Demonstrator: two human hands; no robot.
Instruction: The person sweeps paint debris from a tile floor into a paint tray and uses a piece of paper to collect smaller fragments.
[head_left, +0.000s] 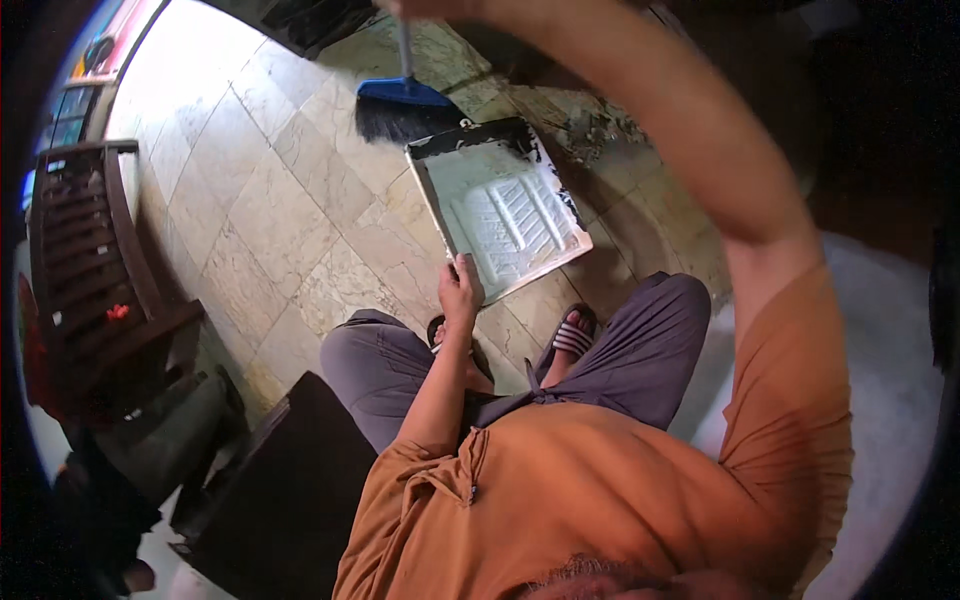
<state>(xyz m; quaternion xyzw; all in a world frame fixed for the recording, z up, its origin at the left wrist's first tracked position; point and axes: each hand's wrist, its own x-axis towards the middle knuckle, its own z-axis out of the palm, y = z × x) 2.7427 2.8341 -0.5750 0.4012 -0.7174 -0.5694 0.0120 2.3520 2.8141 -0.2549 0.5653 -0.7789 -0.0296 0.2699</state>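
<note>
My left hand (461, 289) is closed on the near left edge of a paint tray (436, 205). The tray has white paint in its ribbed part and dark, peeling patches along its far and right edges. At the top of the view my right hand (428, 8) is wrapped round the grey handle of a broom, partly cut off by the frame. The broom (404, 93) has a blue head and black bristles, which rest on the floor by the tray's far left corner. Its upper handle is out of view.
Small debris (603, 132) lies on the tiled floor (270, 200) beyond the tray. A dark slatted wooden bench (85, 240) stands at the left, near a dark flat-sided piece (290, 490). My sandalled feet (574, 335) are just below the tray.
</note>
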